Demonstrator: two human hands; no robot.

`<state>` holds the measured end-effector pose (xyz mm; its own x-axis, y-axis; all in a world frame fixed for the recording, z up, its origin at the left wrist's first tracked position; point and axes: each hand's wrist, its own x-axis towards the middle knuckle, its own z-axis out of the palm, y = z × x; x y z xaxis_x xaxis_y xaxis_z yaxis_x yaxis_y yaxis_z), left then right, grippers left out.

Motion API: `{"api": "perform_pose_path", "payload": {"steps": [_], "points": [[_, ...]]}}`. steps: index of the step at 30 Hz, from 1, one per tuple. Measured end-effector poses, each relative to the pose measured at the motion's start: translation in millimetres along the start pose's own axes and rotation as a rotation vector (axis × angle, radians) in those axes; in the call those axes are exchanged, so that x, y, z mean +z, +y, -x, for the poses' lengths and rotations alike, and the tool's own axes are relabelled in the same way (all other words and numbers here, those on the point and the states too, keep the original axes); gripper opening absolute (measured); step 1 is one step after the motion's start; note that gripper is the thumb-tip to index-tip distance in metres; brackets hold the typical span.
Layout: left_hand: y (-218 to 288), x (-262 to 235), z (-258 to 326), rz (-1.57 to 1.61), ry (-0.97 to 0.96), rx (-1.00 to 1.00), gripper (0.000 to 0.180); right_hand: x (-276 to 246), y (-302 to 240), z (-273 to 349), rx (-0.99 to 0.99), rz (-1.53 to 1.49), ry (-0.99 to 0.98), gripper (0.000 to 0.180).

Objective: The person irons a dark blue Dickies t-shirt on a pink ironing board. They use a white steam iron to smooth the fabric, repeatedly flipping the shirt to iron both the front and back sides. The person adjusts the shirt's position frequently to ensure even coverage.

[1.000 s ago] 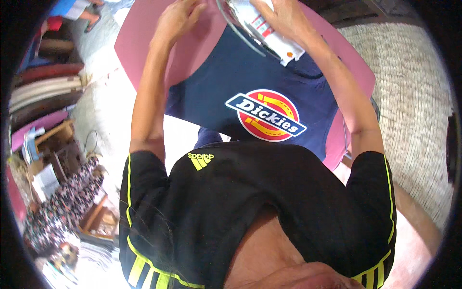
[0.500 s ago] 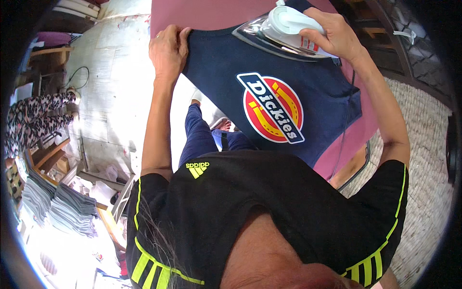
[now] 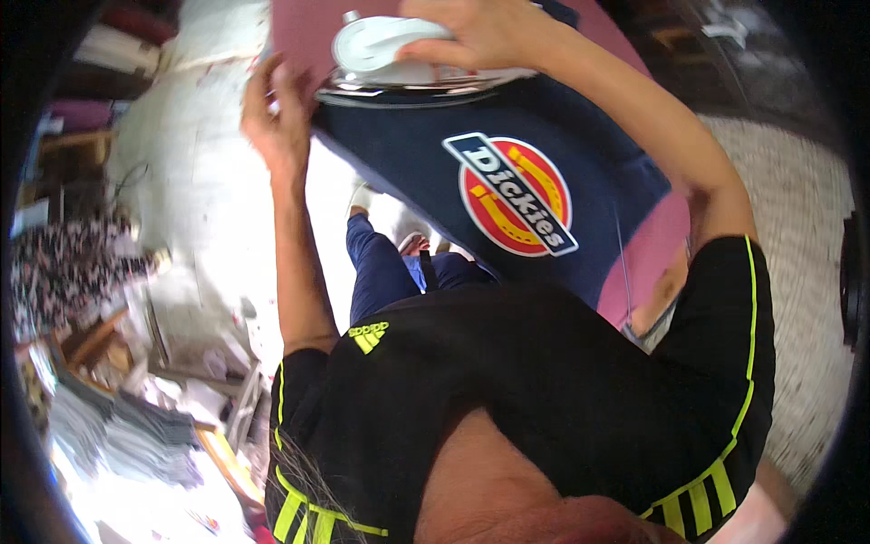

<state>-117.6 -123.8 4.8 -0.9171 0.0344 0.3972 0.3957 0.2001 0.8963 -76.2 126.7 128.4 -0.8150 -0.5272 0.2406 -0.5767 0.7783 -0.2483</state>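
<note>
A navy garment [image 3: 426, 168] with a round red, yellow and white printed emblem [image 3: 512, 192] lies spread over a pink padded board [image 3: 634, 267]. My right hand [image 3: 480, 32] is closed around the top of a white iron [image 3: 390, 54], whose metal soleplate rests on the garment's far edge. My left hand [image 3: 276, 113] is at the garment's left edge beside the iron, blurred, fingers bent against the cloth. My own black top with yellow stripes fills the lower part of the view.
A pale floor [image 3: 195, 199] lies to the left, with stacked folded clothes [image 3: 118, 435] and patterned fabric [image 3: 63, 263] on it. A woven light mat [image 3: 797, 272] covers the ground to the right. My legs in blue trousers [image 3: 381, 272] stand under the board.
The view has swung and closed in on the board. The iron in my right hand has slid left along the garment's far edge, and my left hand has shifted at the cloth's left edge.
</note>
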Motion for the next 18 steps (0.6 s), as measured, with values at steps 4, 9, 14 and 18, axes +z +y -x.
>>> {"api": "perform_pose_path", "payload": {"steps": [4, 9, 14, 18], "points": [[23, 16, 2, 0.048, 0.021, 0.115, 0.024, -41, 23, 21, 0.278, -0.015, -0.036, 0.035], [82, 82, -1, 0.109, -0.446, 0.372, 0.019, -160, -6, 102, 0.932, 0.007, 0.13, 0.03], [85, 190, -4, 0.103, -0.747, 0.721, 0.037, -240, -52, 187, 1.208, 0.233, 0.213, 0.023], [64, 266, -8, -0.206, -0.779, 0.961, 0.052, -222, -60, 268, 1.31, 0.359, 0.23, 0.042]]}}
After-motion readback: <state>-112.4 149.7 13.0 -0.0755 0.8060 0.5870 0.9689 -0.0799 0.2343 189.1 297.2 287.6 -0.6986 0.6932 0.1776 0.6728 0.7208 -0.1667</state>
